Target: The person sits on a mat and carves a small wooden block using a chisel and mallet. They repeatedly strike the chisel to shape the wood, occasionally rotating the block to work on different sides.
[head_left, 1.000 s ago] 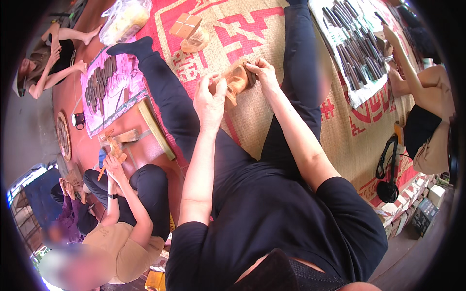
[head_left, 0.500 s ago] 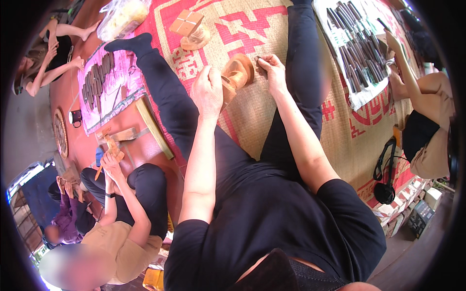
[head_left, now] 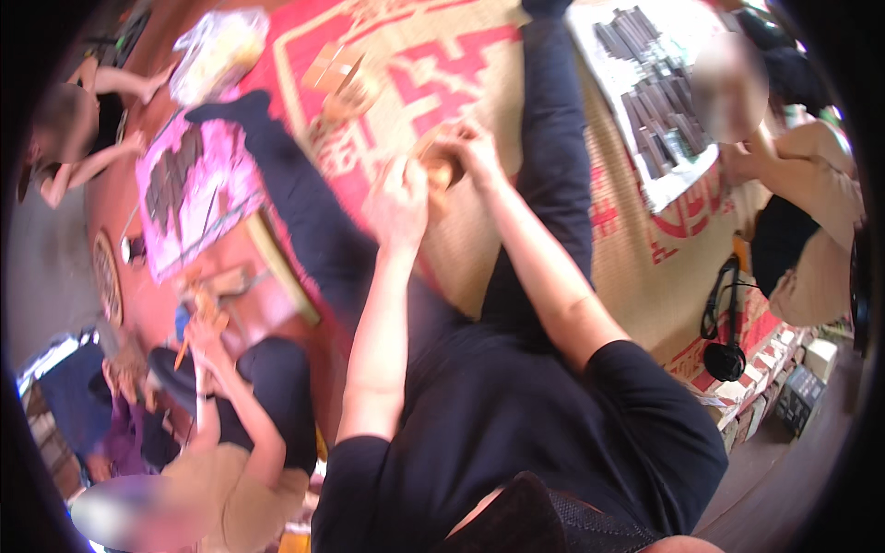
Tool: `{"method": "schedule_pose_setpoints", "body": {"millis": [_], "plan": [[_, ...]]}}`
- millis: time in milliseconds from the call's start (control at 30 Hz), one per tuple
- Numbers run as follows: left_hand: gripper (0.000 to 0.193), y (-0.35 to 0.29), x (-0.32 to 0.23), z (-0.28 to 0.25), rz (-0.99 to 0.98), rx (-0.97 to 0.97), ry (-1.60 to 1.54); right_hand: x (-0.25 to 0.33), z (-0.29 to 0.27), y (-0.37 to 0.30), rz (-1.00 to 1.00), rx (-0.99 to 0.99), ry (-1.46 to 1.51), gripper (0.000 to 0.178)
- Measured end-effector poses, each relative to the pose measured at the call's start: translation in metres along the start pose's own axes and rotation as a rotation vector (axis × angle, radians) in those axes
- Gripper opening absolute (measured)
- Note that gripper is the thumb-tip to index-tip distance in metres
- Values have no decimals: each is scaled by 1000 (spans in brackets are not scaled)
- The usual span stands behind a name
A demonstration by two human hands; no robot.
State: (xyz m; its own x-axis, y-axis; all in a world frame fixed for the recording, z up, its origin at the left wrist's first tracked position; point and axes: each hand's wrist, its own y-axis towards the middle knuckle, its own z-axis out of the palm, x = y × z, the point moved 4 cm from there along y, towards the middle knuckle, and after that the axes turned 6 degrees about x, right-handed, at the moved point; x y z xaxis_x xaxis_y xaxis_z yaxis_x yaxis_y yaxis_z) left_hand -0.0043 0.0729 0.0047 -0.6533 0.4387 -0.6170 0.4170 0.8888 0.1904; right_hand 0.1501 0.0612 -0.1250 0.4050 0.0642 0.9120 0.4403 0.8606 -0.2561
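Between my outstretched legs I hold a carved piece of light brown wood (head_left: 441,173) above the patterned mat. My left hand (head_left: 398,205) is closed round its near left side. Bent fingers of my right hand (head_left: 474,153) press at the top right of the carving. Something small and dark seems to be pinched there, but blur and the fingers hide what it is. Farther off, left of my hands, another wooden carving with a square base (head_left: 348,92) lies on the mat.
Rows of dark-handled tools (head_left: 656,120) cover a white cloth at the far right; more tools (head_left: 175,170) lie on a pink cloth at left. A wooden plank (head_left: 281,269) and a plastic bag (head_left: 219,55) are also leftward. A co-worker (head_left: 217,452) at lower left holds a carving; others sit both sides.
My right hand has moved left onto the carving, from just beside it. The carving has turned a little in my left hand. The whole view has shifted slightly.
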Motion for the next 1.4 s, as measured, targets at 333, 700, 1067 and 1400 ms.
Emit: {"method": "schedule_pose_setpoints", "body": {"millis": [333,700,1067,1400], "plan": [[26,0,-19,14,-2,65,-21,-1,-27,11,151,-90,113,19],[25,-3,-21,9,45,8,5,-2,-14,1,123,-174,187,24],[24,-6,-17,14,22,12,0,-18,-17,1,120,-167,250,23],[23,-6,-15,5,2,4,-12,-6,-10,-7,169,-50,157,24]]}}
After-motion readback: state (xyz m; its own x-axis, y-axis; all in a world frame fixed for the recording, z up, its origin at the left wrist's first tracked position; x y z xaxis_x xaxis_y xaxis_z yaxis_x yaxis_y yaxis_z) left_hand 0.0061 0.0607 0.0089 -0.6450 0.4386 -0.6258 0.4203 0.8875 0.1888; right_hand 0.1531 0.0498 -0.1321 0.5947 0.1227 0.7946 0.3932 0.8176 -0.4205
